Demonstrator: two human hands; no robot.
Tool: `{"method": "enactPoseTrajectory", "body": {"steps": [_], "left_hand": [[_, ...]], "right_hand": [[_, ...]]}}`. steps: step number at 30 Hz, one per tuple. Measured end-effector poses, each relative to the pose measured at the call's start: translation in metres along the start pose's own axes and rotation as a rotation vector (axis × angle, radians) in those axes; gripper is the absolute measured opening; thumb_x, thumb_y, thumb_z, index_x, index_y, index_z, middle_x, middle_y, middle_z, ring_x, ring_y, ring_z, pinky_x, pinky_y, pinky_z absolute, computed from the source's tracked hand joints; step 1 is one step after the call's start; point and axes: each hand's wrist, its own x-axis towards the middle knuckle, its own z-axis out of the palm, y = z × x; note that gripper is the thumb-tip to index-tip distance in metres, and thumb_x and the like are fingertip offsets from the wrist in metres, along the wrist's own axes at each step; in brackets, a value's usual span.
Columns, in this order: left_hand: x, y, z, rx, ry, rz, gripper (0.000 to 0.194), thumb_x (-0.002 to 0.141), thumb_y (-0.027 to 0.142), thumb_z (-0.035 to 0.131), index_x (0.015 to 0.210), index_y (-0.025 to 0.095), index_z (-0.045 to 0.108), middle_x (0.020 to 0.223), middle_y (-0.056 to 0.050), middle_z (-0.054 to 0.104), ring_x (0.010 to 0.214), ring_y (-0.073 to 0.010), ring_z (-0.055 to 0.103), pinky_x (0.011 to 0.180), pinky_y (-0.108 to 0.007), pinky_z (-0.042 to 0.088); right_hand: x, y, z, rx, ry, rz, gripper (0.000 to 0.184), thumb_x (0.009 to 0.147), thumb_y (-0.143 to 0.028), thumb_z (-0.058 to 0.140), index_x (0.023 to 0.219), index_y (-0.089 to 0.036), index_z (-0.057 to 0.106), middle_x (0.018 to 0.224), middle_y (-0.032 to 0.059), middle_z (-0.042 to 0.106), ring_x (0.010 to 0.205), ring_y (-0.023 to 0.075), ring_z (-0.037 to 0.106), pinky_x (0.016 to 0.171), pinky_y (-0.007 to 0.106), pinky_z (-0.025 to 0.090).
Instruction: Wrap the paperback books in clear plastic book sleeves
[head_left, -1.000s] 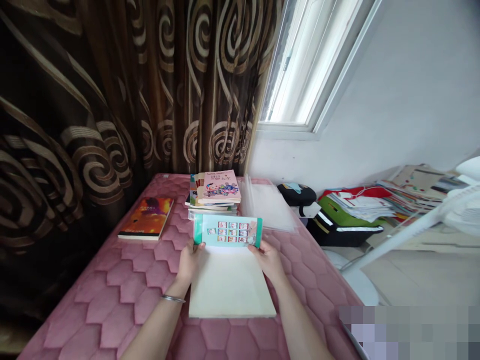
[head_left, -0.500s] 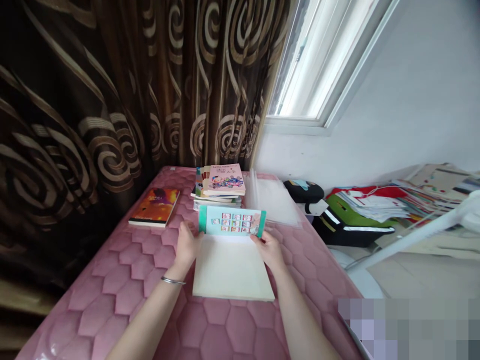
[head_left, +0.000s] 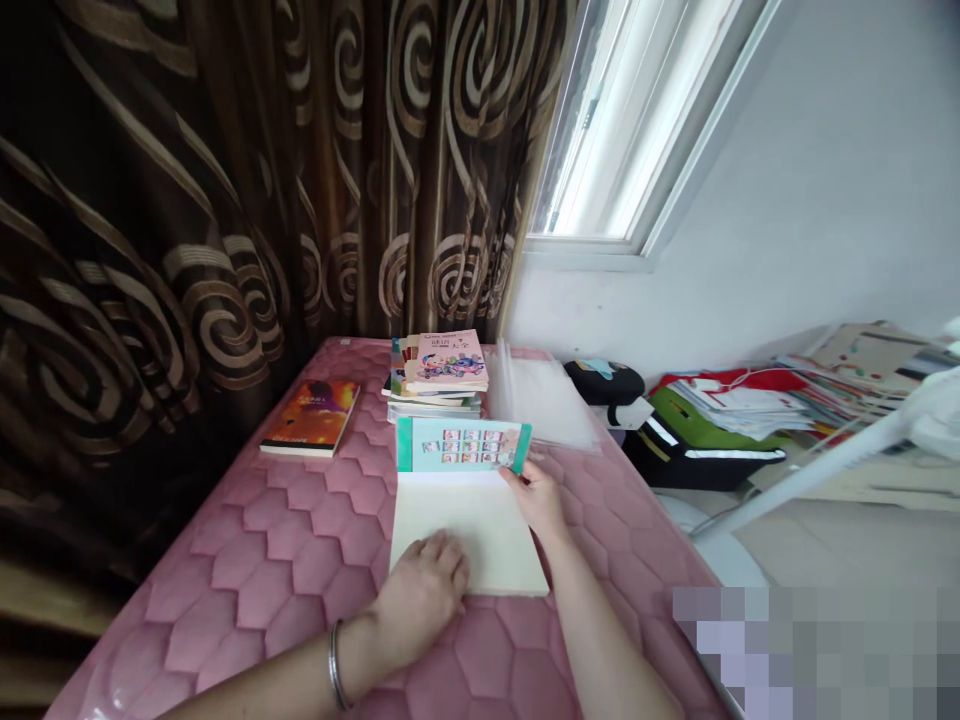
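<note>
A book (head_left: 487,545) with a bare cream page facing up lies on the pink quilted mattress in front of me. Its light-blue flap (head_left: 469,446), green at both ends and printed with rows of small pictures, stands raised at the far edge. My right hand (head_left: 536,500) pinches the flap's right corner between thumb and fingers. Resting palm down on the near left part of the page is my left hand (head_left: 427,590), its fingers laid out and holding nothing. A silver bangle (head_left: 337,665) circles the left wrist.
Behind the flap stands a stack of books (head_left: 446,365), a pink one on top. Clear plastic sheets (head_left: 547,400) lie right of it. An orange book (head_left: 313,415) is at left. Beyond the mattress (head_left: 292,570) are a black and green bag (head_left: 697,450) and papers.
My left hand has left the flap's left end and come down toward me onto the page. The right hand keeps its hold on the right corner.
</note>
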Motion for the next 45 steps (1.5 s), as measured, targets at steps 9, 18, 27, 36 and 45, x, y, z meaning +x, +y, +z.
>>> {"method": "enactPoseTrajectory", "body": {"steps": [9, 18, 27, 36, 45], "left_hand": [[0.001, 0.006, -0.010, 0.377, 0.129, 0.236, 0.039, 0.091, 0.008, 0.039, 0.127, -0.001, 0.048, 0.118, -0.030, 0.062, 0.103, -0.0353, 0.065, 0.069, -0.047, 0.054], [-0.035, 0.027, -0.056, 0.302, 0.156, 0.310, 0.038, 0.090, 0.016, 0.045, 0.124, 0.000, 0.049, 0.107, -0.025, 0.066, 0.087, -0.0312, 0.067, 0.057, -0.038, 0.052], [-0.033, 0.020, -0.017, -0.096, 0.199, 0.058, 0.006, 0.088, 0.021, 0.055, 0.091, 0.017, 0.058, 0.087, -0.006, 0.067, 0.077, -0.0198, 0.064, 0.069, -0.034, 0.052], [-0.003, -0.084, 0.015, -1.115, 0.560, -0.663, 0.032, 0.083, 0.047, 0.052, 0.094, 0.016, 0.054, 0.088, -0.006, 0.065, 0.086, -0.0210, 0.064, 0.078, -0.033, 0.051], [0.017, -0.083, 0.015, -0.903, 0.459, -0.858, 0.020, 0.082, 0.025, 0.050, 0.064, 0.021, 0.044, 0.059, 0.004, 0.051, 0.060, -0.0130, 0.050, 0.056, -0.024, 0.034]], "right_hand": [[-0.005, -0.015, 0.000, 0.052, -0.022, 0.041, 0.049, 0.071, -0.056, 0.061, 0.096, -0.015, 0.072, 0.086, 0.0068, 0.074, 0.078, 0.0241, 0.064, 0.068, 0.030, 0.049], [-0.035, -0.027, -0.020, 0.177, -0.302, 0.183, 0.053, 0.064, -0.059, 0.069, 0.092, -0.014, 0.073, 0.091, 0.0096, 0.075, 0.084, 0.0314, 0.068, 0.072, 0.037, 0.051], [-0.051, -0.010, -0.014, 0.183, -0.195, 0.105, 0.055, 0.069, -0.062, 0.066, 0.096, -0.015, 0.073, 0.089, 0.0086, 0.075, 0.082, 0.0292, 0.067, 0.072, 0.036, 0.053], [-0.050, -0.007, -0.015, 0.094, -0.171, 0.071, 0.058, 0.071, -0.064, 0.061, 0.098, -0.014, 0.073, 0.086, 0.0079, 0.075, 0.083, 0.0289, 0.068, 0.069, 0.034, 0.054], [-0.048, -0.006, -0.010, 0.078, -0.118, 0.037, 0.045, 0.072, -0.056, 0.061, 0.093, -0.017, 0.071, 0.082, 0.0048, 0.074, 0.076, 0.0241, 0.066, 0.065, 0.030, 0.051]]}}
